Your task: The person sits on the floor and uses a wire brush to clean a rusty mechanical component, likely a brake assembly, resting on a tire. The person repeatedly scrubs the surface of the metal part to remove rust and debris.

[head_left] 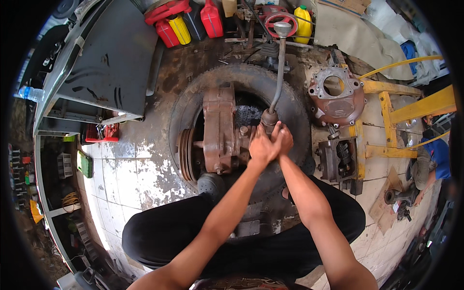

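I have both bare hands at the foot of a long metal lever [281, 67], the left hand [262, 146] and the right hand [284, 140] touching each other. Their fingers [259, 131] are bunched at the rusty collar [269, 117] where the lever ends; I cannot tell whether they are clamped on it or only pressing, since the hands cover the contact. From there the lever rises away from the fingers, bending, to a rounded knob [282, 29].

Just left of the fingers I see the brown gearbox casing [218, 128] that the collar belongs to, with a grooved pulley [185, 154] on its far left side. All of it sits over a tyre [297, 108] lying flat on the floor, around and beneath the fingers.

To the right of my fingers stand a bell-shaped housing [345, 108] and, nearer me, a smaller open housing [331, 157], both beside a yellow frame [425, 107]. Well apart, farther right, another person's hand [418, 198] is near a dark metal part [403, 195].
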Action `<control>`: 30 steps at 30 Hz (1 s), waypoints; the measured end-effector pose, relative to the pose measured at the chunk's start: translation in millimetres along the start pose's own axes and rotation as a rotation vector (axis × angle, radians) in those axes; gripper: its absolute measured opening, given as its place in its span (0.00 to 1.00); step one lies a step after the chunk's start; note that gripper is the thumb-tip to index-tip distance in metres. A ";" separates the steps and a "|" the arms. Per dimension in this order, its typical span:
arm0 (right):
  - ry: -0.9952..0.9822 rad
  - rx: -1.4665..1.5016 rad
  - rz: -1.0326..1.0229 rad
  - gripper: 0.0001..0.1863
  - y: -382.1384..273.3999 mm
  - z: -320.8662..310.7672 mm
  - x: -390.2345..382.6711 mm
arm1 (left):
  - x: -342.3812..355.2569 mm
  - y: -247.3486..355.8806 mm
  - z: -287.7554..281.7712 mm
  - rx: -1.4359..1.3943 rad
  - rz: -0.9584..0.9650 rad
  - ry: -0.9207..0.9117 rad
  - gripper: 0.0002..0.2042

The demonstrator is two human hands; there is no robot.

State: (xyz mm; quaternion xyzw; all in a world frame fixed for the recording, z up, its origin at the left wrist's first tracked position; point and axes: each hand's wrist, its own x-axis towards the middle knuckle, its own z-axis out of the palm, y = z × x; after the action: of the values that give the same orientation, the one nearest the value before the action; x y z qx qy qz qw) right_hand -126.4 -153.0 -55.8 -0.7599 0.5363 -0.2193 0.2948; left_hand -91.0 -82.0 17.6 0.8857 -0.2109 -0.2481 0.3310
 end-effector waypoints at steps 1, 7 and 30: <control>-0.040 -0.003 0.022 0.22 3.4 -0.1 -4.5 | 14.7 7.5 -12.8 -0.040 -0.139 -0.103 0.52; -0.025 0.060 -0.007 0.25 3.5 -4.0 -2.8 | -32.1 -37.7 20.1 0.155 0.313 0.179 0.48; -0.112 -0.012 0.056 0.22 -2.4 -4.4 -6.3 | 6.3 -7.2 -5.5 0.076 0.001 -0.037 0.53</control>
State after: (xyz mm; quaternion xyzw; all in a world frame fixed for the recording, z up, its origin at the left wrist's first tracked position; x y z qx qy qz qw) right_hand -129.7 -147.4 -51.0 -0.7573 0.5414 -0.1649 0.3259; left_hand -81.4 -77.7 14.4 0.8928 -0.2267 -0.2561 0.2930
